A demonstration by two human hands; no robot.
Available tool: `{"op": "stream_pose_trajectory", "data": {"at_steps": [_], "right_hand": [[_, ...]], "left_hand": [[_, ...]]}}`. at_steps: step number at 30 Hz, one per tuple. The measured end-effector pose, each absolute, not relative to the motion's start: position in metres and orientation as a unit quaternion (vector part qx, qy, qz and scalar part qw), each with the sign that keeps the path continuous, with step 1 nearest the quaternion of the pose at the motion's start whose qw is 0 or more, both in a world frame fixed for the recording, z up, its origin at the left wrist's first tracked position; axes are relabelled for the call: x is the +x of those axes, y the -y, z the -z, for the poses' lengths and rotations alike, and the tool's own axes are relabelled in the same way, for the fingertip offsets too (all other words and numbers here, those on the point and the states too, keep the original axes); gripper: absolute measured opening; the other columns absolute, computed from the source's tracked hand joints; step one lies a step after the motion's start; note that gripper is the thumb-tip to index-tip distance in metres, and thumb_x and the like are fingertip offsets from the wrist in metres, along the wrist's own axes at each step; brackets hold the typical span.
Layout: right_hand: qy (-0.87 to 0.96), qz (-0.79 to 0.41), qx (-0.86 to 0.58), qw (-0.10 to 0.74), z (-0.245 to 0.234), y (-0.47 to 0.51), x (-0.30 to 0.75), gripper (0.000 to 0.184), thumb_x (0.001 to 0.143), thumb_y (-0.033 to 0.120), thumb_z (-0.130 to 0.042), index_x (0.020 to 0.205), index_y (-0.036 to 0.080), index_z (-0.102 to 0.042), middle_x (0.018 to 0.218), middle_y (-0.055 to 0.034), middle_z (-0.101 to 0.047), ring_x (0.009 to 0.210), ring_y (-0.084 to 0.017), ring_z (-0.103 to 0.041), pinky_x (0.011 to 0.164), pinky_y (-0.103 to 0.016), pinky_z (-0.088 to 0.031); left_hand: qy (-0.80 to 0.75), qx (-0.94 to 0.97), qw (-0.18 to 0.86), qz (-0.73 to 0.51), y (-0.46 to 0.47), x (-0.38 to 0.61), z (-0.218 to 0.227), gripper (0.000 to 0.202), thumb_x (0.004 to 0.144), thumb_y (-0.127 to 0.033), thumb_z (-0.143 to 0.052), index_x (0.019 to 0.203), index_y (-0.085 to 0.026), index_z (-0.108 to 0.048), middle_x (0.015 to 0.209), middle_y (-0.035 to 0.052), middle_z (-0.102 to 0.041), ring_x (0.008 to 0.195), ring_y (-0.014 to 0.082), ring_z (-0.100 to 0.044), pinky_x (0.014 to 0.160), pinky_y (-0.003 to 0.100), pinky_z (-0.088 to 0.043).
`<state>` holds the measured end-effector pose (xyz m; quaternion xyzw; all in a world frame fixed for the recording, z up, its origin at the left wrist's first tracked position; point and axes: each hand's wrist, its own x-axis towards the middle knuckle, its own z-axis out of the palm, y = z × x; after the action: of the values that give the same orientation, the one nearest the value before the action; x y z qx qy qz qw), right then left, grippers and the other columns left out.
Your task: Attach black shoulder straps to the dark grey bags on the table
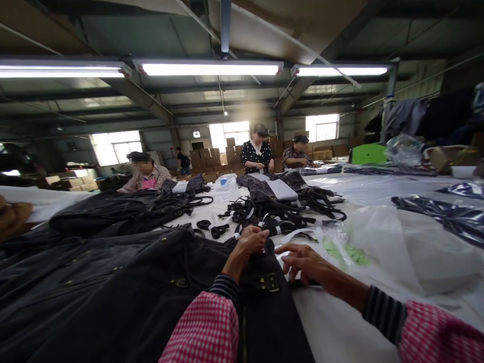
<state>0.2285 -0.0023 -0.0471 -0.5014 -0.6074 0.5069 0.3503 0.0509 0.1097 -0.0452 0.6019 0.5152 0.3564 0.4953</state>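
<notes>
A black garment (124,292) with brass buckles lies spread on the white table (340,327) in front of me. My left hand (250,241) is closed on the garment's far edge, fingers curled round the fabric. My right hand (302,262) rests beside it with fingers stretched out and apart, its fingertips on the table next to a buckled strap (269,282). Both arms wear pink checked sleeves over striped cuffs.
Clear plastic bags (401,247) lie to my right. Rolled black belts (242,217) and folded dark garments (280,194) sit in the middle of the table. More black coats (121,206) are piled at left. Three people work at the far side, with cardboard boxes (207,156) behind.
</notes>
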Motion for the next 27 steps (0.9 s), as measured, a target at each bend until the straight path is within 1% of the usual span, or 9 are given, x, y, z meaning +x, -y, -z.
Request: {"op": "stream_pose_trajectory", "data": {"at_steps": [2,7,10,14,17,20,23,25,27], "right_hand": [[0.56,-0.5,-0.552,0.362,0.055,-0.014,0.227,0.039,0.079,0.036,-0.06,0.113,0.018,-0.054,0.082,-0.0027,-0.069,0.062,-0.015,-0.065,0.043,-0.02,-0.032],[0.531,-0.456,-0.597,0.392,0.062,-0.025,0.196,0.033,0.073,0.024,-0.063,0.104,0.016,-0.058,0.061,0.0057,-0.054,0.053,-0.013,-0.052,0.043,-0.022,-0.031],[0.626,-0.327,-0.579,0.407,0.053,-0.021,0.178,0.03,0.069,0.015,-0.061,0.099,0.017,-0.063,0.065,0.0044,-0.056,0.061,-0.014,-0.054,0.054,-0.024,-0.035],[0.827,-0.093,-0.476,0.285,0.034,-0.006,0.158,0.017,0.071,0.009,-0.053,0.079,0.019,-0.064,0.079,-0.0013,-0.066,0.073,-0.016,-0.059,0.066,-0.028,-0.035],[0.878,-0.042,-0.42,0.224,0.024,-0.001,0.154,0.016,0.073,0.009,-0.052,0.081,0.019,-0.062,0.082,-0.0028,-0.067,0.072,-0.017,-0.059,0.066,-0.029,-0.035],[0.821,-0.146,-0.455,0.314,0.022,-0.011,0.167,0.018,0.083,0.02,-0.054,0.101,0.021,-0.058,0.074,0.0014,-0.065,0.065,-0.016,-0.059,0.062,-0.027,-0.037],[0.702,-0.278,-0.493,0.433,0.024,-0.036,0.188,0.02,0.088,0.037,-0.052,0.1,0.02,-0.052,0.06,0.0056,-0.057,0.048,-0.013,-0.052,0.052,-0.025,-0.038],[0.665,-0.27,-0.498,0.486,0.023,-0.054,0.197,0.023,0.084,0.037,-0.057,0.098,0.019,-0.053,0.063,0.0052,-0.057,0.052,-0.013,-0.052,0.054,-0.026,-0.041],[0.657,-0.244,-0.508,0.5,0.021,-0.07,0.198,0.029,0.076,0.034,-0.065,0.099,0.018,-0.059,0.07,0.0039,-0.057,0.06,-0.013,-0.053,0.058,-0.025,-0.042]], "left_hand": [[-0.527,0.611,0.479,-0.346,-0.112,0.053,0.051,0.026,0.093,-0.036,-0.068,0.104,-0.013,-0.062,0.079,0.0001,-0.064,0.064,0.0118,-0.06,0.065,0.029,-0.054],[-0.543,0.616,0.455,-0.343,-0.118,0.054,0.061,0.025,0.097,-0.04,-0.064,0.099,-0.014,-0.066,0.098,0.0042,-0.068,0.084,0.0157,-0.065,0.078,0.034,-0.057],[-0.553,0.583,0.463,-0.373,-0.124,0.052,0.059,0.03,0.098,-0.042,-0.061,0.106,-0.014,-0.065,0.098,0.0046,-0.068,0.082,0.0159,-0.066,0.075,0.034,-0.058],[-0.555,0.526,0.472,-0.439,-0.129,0.045,0.048,0.029,0.098,-0.039,-0.062,0.109,-0.013,-0.065,0.102,0.0048,-0.068,0.084,0.0166,-0.067,0.074,0.033,-0.059],[-0.545,0.48,0.481,-0.491,-0.129,0.042,0.039,0.029,0.098,-0.036,-0.062,0.117,-0.014,-0.063,0.11,0.007,-0.067,0.09,0.0177,-0.067,0.077,0.035,-0.06],[-0.519,0.441,0.509,-0.526,-0.126,0.043,0.031,0.032,0.098,-0.034,-0.062,0.124,-0.015,-0.06,0.116,0.0082,-0.065,0.094,0.0189,-0.067,0.079,0.037,-0.06],[-0.481,0.424,0.553,-0.532,-0.122,0.046,0.024,0.032,0.098,-0.033,-0.063,0.124,-0.015,-0.06,0.116,0.0083,-0.065,0.095,0.0194,-0.067,0.08,0.037,-0.06],[-0.458,0.423,0.577,-0.527,-0.12,0.047,0.02,0.03,0.097,-0.033,-0.063,0.121,-0.014,-0.062,0.115,0.0083,-0.066,0.096,0.0195,-0.067,0.081,0.038,-0.06],[-0.443,0.423,0.59,-0.526,-0.119,0.047,0.018,0.03,0.097,-0.034,-0.064,0.12,-0.014,-0.062,0.116,0.0086,-0.066,0.096,0.0198,-0.067,0.082,0.038,-0.06]]}}
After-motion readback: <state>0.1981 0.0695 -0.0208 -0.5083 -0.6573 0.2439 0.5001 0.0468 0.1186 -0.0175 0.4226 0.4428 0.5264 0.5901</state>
